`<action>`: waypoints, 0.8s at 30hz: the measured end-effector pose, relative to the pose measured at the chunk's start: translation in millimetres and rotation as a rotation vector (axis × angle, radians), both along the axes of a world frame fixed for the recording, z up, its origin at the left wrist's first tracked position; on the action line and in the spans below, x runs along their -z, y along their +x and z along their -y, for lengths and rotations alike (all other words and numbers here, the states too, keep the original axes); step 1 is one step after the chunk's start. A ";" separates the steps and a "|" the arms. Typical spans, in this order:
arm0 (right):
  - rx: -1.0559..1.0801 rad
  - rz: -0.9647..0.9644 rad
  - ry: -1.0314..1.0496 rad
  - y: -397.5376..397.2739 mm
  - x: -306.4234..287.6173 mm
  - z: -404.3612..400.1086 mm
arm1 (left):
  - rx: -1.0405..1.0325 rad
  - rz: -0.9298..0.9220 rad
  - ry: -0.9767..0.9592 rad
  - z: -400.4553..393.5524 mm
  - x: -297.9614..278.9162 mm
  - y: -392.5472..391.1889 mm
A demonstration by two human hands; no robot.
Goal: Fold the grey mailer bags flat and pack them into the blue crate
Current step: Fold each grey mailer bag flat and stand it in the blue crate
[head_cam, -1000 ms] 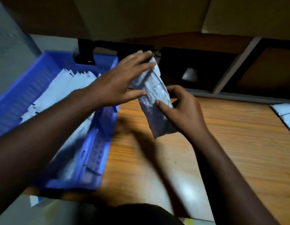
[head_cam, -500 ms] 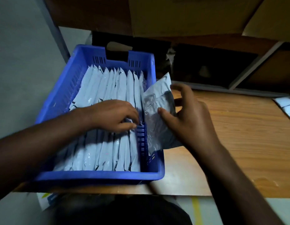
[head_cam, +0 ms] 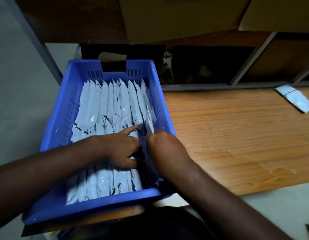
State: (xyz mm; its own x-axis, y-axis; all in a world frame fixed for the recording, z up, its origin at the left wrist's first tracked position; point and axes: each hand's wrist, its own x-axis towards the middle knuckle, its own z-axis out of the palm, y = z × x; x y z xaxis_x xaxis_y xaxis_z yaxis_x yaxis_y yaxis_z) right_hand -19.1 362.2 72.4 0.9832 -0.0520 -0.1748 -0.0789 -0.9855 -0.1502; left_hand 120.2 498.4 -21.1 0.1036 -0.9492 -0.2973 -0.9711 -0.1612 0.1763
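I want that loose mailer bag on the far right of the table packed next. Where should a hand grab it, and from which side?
The loose mailer bag lies flat on the wooden table, so a top pinch would likely slip. Better to come from the near side, slide fingers under its long near edge and pinch there with the thumb on top. A band seems to cross its far end; avoid that.

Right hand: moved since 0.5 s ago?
Yes. The right hand went from beside the blue crate, over the wooden table, leftward and down inside the crate's right wall.
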 end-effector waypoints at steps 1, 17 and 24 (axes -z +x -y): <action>-0.005 -0.029 -0.005 2.0 4.2 -2.8 | -0.011 -0.033 0.000 -1.8 -1.3 0.6; 0.140 -0.288 0.129 23.2 51.6 -14.9 | 0.040 0.131 -0.394 9.2 -21.1 43.5; 0.111 -0.410 0.227 22.0 45.1 -9.1 | 0.023 0.267 -0.339 16.4 0.0 50.6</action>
